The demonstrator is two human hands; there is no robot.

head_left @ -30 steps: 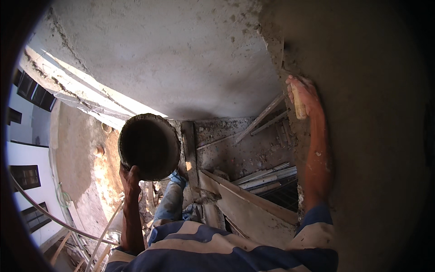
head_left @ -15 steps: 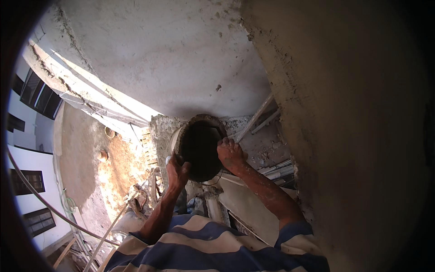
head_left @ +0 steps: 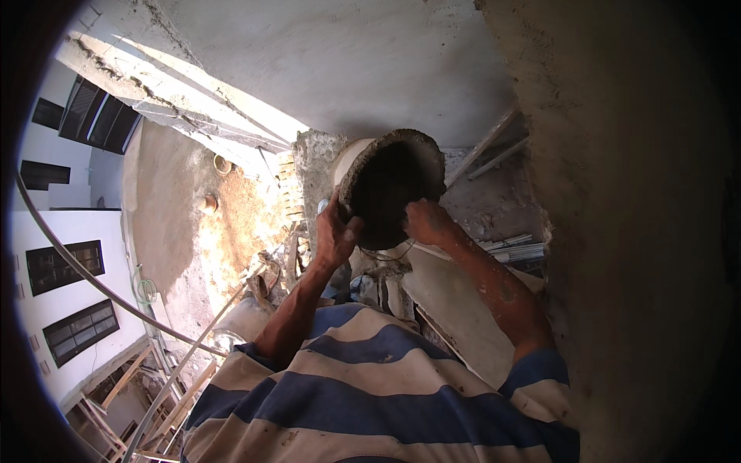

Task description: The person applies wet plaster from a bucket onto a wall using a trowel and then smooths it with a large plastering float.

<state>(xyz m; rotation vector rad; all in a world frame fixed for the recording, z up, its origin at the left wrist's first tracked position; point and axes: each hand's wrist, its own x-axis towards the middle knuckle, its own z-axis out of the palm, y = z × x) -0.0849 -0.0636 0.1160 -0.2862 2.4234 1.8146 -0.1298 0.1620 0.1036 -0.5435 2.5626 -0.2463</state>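
A round bucket [head_left: 361,163] with a pale outer side and a rough, mortar-crusted rim is tilted in front of me, its mouth toward me. Its inside is dark, so the contents are hard to make out. My left hand [head_left: 336,235] is closed on the bucket's left rim, with the thumb at the inner edge. My right hand [head_left: 429,222] is a closed fist at the lower right of the mouth. Whatever it holds is lost in the dark of the bucket.
A grey plastered wall [head_left: 347,69] rises ahead, and another wall [head_left: 641,231] stands close on my right. Wooden props [head_left: 485,144] lean beyond the bucket. Far below on the left lies a sunlit yard [head_left: 174,208] beside a white building [head_left: 65,239]. A long curved pipe [head_left: 100,289] crosses there.
The bucket has tipped further toward me and sits higher and more to the right in view. My right hand has moved from its upper right rim to the lower right. The view has shifted.
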